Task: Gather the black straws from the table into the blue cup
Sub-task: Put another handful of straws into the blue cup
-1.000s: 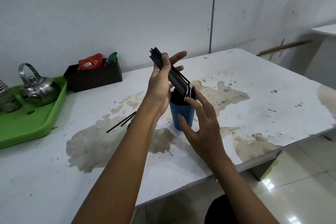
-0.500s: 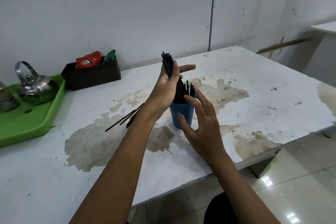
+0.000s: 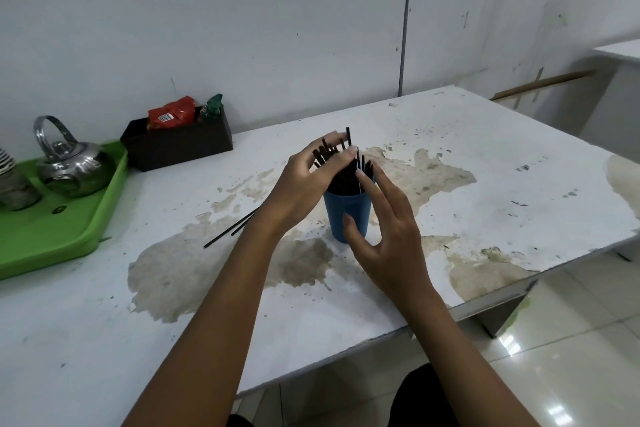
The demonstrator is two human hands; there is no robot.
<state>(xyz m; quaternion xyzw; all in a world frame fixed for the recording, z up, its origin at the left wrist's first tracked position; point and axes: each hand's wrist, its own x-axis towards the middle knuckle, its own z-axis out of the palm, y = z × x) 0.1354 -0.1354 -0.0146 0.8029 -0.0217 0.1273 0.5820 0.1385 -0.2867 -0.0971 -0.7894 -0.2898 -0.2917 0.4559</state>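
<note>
A blue cup (image 3: 346,215) stands upright mid-table, full of black straws (image 3: 346,177) that stick out above its rim. My left hand (image 3: 304,184) curls over the upper ends of the straw bundle from the left and grips it. My right hand (image 3: 384,229) is spread around the cup's near right side, thumb against its wall, fingertips at the straw tips. A couple of loose black straws (image 3: 230,230) lie on the table left of the cup, partly hidden by my left forearm.
The stained white table (image 3: 485,156) ends in a front edge close to me. A black box (image 3: 180,142) with snack packets stands by the wall. At far left a green tray (image 3: 59,236) carries a metal kettle (image 3: 69,163).
My left hand has lowered the tilted bundle of straws down into the cup and now sits lower over their tops. The right hand has stayed by the cup.
</note>
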